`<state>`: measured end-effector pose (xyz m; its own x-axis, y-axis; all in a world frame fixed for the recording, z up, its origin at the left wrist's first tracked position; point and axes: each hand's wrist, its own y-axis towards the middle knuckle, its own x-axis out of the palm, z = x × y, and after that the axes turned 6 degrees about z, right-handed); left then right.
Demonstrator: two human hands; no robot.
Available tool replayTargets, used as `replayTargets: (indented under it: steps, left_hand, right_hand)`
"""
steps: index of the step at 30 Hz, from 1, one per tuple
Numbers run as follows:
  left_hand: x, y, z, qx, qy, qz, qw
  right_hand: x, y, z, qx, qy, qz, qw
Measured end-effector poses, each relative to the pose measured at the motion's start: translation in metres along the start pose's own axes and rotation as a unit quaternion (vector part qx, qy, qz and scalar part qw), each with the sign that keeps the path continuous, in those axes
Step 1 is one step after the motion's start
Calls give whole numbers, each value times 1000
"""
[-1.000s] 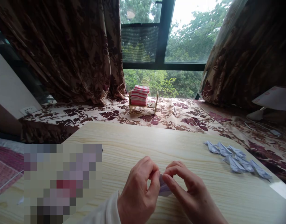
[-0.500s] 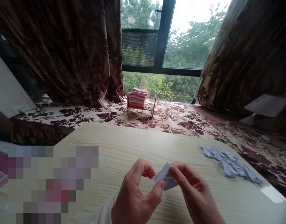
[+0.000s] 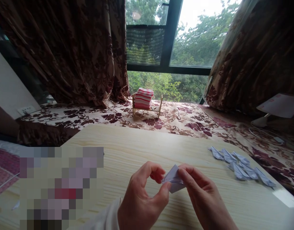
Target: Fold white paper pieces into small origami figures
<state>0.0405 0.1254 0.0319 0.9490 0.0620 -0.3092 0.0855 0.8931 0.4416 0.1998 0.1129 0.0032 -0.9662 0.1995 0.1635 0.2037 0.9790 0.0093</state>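
A small piece of folded white paper [image 3: 172, 176], with a pointed top, is up between my two hands above the table. My right hand [image 3: 205, 193] pinches its right side between thumb and bent fingers. On the other side, my left hand [image 3: 147, 191] is curved, its thumb tip against the paper's lower left part and its fingertips at the left corner. Several folded white paper pieces [image 3: 240, 171] with pointed ends lie grouped on the right of the table.
The pale wood-grain table [image 3: 127, 143] stands before a cloth-covered window ledge [image 3: 182, 119]. On the ledge are a small wooden rack [image 3: 158, 110] holding folded pink-and-white cloths [image 3: 143, 98], and a white lamp [image 3: 278, 105] with a cord. A pixelated patch hides the table's left side.
My left fingertips have come closer to the paper's left corner. My right hand keeps its pinch. The whole view has shifted slightly.
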Motion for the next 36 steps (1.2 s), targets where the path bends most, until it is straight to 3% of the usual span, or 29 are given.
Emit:
replayTargets:
  steps: [4, 14, 17, 21, 25, 31, 36]
  left_hand:
    - [-1, -1, 1, 36, -7, -1, 999]
    - [3, 0, -4, -5, -7, -8, 1000]
    - [2, 0, -4, 9, 5, -9, 1000]
    - [5, -2, -8, 58, 33, -10, 998]
    - [7, -4, -12, 63, 33, -16, 997]
    - [5, -5, -13, 51, 23, -30, 998]
    - [4, -4, -10, 51, 0, -34, 998]
  right_hand:
    - [-2, 0, 1, 9, -6, 12, 1000]
    - [1, 0, -1, -7, -36, 5, 999]
    - [-4, 2, 0, -46, -89, -7, 995]
    - [-7, 2, -3, -215, -199, 17, 956]
    - [-6, 2, -10, -354, -277, -56, 892]
    - [-7, 5, -12, -410, -335, -104, 842]
    - [-8, 6, -11, -428, -333, -117, 832]
